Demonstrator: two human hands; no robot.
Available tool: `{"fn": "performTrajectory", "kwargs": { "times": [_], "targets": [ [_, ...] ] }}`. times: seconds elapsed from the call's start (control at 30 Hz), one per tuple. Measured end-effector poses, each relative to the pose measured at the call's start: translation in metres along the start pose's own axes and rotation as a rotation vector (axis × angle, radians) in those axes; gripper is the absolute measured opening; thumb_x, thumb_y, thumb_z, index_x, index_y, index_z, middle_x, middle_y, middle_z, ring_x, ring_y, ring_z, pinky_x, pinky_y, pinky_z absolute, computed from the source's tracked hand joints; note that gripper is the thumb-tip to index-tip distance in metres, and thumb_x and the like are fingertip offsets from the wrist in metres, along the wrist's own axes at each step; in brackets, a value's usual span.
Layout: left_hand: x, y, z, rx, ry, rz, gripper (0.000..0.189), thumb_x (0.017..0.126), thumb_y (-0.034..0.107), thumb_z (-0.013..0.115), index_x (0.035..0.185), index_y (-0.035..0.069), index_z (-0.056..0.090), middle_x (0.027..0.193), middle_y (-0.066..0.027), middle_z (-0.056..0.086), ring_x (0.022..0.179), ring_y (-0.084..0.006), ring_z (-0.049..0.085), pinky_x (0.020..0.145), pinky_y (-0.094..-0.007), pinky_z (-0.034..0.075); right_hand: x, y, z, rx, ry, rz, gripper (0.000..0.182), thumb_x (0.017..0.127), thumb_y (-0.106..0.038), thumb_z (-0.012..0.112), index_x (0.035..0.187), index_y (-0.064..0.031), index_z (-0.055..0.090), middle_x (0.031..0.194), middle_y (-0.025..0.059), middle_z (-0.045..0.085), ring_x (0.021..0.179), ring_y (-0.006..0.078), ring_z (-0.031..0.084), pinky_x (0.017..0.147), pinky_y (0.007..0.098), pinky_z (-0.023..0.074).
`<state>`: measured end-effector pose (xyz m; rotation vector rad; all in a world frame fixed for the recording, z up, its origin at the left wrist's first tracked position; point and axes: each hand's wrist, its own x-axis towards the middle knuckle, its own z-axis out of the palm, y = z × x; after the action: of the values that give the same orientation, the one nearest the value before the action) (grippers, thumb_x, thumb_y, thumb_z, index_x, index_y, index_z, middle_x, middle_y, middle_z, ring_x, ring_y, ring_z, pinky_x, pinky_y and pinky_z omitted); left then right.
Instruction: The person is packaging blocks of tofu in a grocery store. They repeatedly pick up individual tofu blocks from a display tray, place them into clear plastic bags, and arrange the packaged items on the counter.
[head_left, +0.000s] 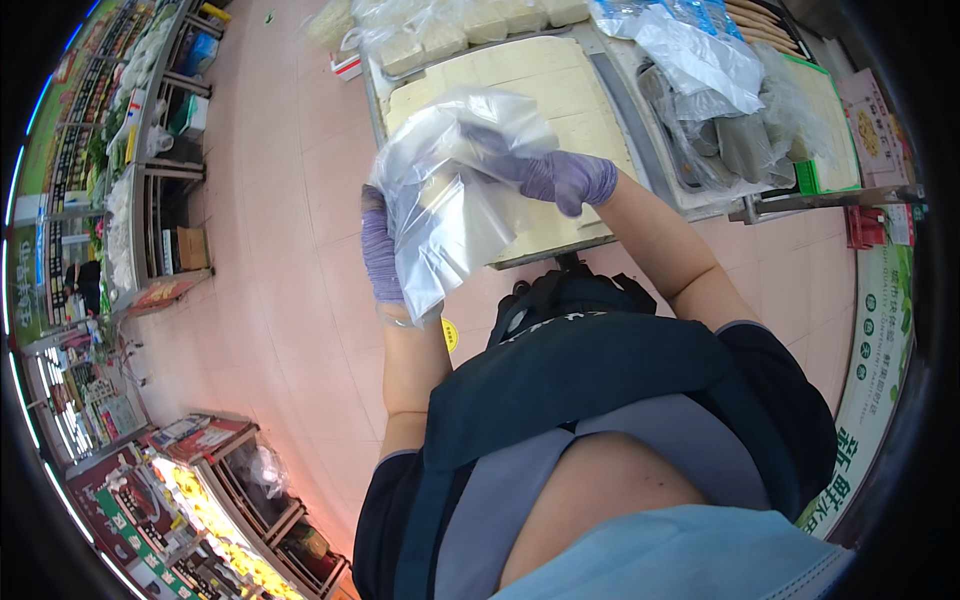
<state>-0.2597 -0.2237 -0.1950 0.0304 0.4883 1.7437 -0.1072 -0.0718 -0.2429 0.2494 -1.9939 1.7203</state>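
Note:
My left hand (381, 251), in a purple knitted glove, grips the left edge of a clear plastic bag (450, 225). In a matching glove, my right hand (551, 176) reaches at the bag's upper right side, its fingers seen blurred through the film. The bag hangs crumpled between both hands, over the near left part of a large slab of tofu (592, 97) scored into blocks. Something pale shows through the plastic, but whether it lies inside the bag or behind it, I cannot tell.
Bagged white blocks (442, 37) line the counter's far side. To the right, a metal tray (686, 169) holds plastic bags, beside a green-edged tray (836, 120). Produce shelves (169, 150) stand left across the tiled floor, and a lit yellow-produce stand (199, 499) is lower left.

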Motion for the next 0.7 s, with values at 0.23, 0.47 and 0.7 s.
{"fn": "performTrajectory", "kwargs": {
  "times": [0.23, 0.47, 0.7],
  "targets": [
    [-0.032, 0.013, -0.080, 0.242, 0.195, 0.091, 0.048, 0.095, 0.036, 0.037, 0.127, 0.000, 0.042, 0.120, -0.0167, 0.052, 0.107, -0.0264, 0.053, 0.092, -0.0350, 0.045, 0.014, 0.025, 0.024, 0.705, -0.009, 0.596, 0.055, 0.082, -0.035, 0.062, 0.126, -0.0038, 0.046, 0.116, 0.0174, 0.055, 0.093, 0.0220, 0.062, 0.082, 0.0309, 0.0499],
    [-0.052, 0.023, -0.125, 0.372, 0.488, 0.116, 0.047, 0.092, 0.039, 0.044, 0.119, 0.000, 0.050, 0.113, -0.0151, 0.057, 0.097, -0.0244, 0.058, 0.083, -0.0332, 0.050, 0.018, 0.016, 0.057, 0.197, -0.231, 0.591, 0.054, 0.078, -0.032, 0.065, 0.121, -0.0028, 0.051, 0.103, 0.0105, 0.062, 0.096, 0.0141, 0.056, 0.087, 0.0262, 0.0421],
    [-0.051, 0.045, -0.150, 0.665, 0.489, 0.188, 0.046, 0.087, 0.031, 0.058, 0.120, 0.000, 0.048, 0.111, -0.0144, 0.056, 0.095, -0.0218, 0.056, 0.081, -0.0300, 0.047, 0.001, 0.055, 0.065, 0.102, 0.051, 0.754, 0.018, 0.079, -0.013, 0.066, 0.089, 0.0020, 0.067, 0.075, 0.0062, 0.066, 0.070, 0.0100, 0.060, 0.070, 0.0245, 0.0473]
  ]
}}
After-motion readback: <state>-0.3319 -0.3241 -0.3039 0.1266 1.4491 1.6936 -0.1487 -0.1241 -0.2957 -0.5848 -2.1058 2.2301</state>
